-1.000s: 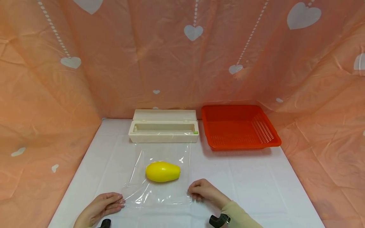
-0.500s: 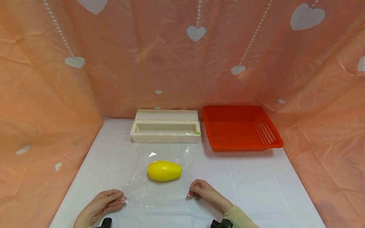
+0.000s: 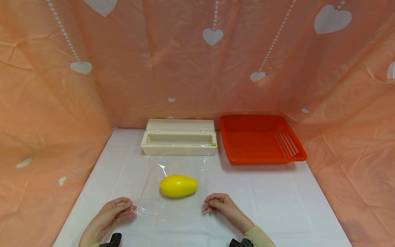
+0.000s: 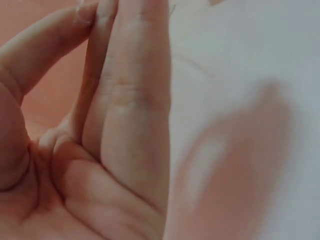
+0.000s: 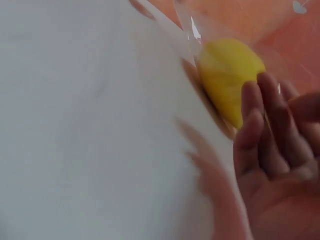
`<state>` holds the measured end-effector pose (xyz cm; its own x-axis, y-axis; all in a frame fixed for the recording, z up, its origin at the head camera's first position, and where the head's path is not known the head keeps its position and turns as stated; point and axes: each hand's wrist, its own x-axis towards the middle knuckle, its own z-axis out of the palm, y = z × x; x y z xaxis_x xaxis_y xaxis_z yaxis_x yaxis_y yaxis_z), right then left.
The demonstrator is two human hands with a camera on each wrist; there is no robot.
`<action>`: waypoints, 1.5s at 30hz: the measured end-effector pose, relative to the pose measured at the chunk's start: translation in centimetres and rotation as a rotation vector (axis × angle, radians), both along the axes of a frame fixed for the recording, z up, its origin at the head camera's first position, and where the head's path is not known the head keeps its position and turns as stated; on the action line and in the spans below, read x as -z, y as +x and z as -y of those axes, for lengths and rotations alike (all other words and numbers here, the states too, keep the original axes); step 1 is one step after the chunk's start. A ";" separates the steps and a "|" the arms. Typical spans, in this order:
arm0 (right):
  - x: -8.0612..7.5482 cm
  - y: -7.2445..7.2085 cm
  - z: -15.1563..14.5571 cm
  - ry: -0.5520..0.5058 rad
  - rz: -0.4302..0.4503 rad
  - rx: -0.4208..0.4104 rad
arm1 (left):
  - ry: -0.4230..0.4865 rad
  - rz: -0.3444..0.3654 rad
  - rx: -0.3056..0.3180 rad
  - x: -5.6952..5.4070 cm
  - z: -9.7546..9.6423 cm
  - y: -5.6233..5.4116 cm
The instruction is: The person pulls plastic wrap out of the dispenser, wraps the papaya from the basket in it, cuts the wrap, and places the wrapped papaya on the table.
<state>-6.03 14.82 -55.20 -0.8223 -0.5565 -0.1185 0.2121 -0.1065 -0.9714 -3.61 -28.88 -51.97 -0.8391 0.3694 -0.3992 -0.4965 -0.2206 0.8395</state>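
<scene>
A sheet of clear cling film (image 3: 154, 192) stretches from a white film dispenser box (image 3: 179, 150) toward me. On the sheet lies a yellow papaya-shaped fruit (image 3: 178, 186), its narrow end pointing right. My left hand (image 3: 111, 216) pinches the film's near left corner between thumb and fingertips. The near right corner is pinched by my right hand (image 3: 223, 207). In the left wrist view, the left thumb and fingers (image 4: 135, 100) meet at the top edge with a bit of film. The right wrist view has the fruit (image 5: 225, 75) beyond the right hand (image 5: 280, 165).
The dispenser's lid (image 3: 180, 125) stands raised at the back, and a green piece (image 3: 213, 144) sits at its right end. An orange-red perforated basket (image 3: 262, 137) stands to its right. Orange sheeting with hearts (image 3: 185, 68) encloses the white table (image 3: 271, 206) at the back and sides.
Both hands still pinch the film. The left hand has risen a little, and the film's near edge has come up with it. The fruit stays on the film; the head view has shifted slightly.
</scene>
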 end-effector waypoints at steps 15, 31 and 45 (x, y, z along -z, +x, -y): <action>0.0 -2.2 -0.2 0.159 -0.195 0.088 | -0.044 -0.011 0.043 -1.3 0.2 -2.6; -2.2 -3.0 1.7 0.101 -0.395 0.339 | -0.375 -0.329 0.009 -1.1 0.1 -4.1; 0.9 -5.1 3.2 0.002 -0.239 0.504 | -0.639 -0.544 -0.195 -2.0 -1.8 -6.5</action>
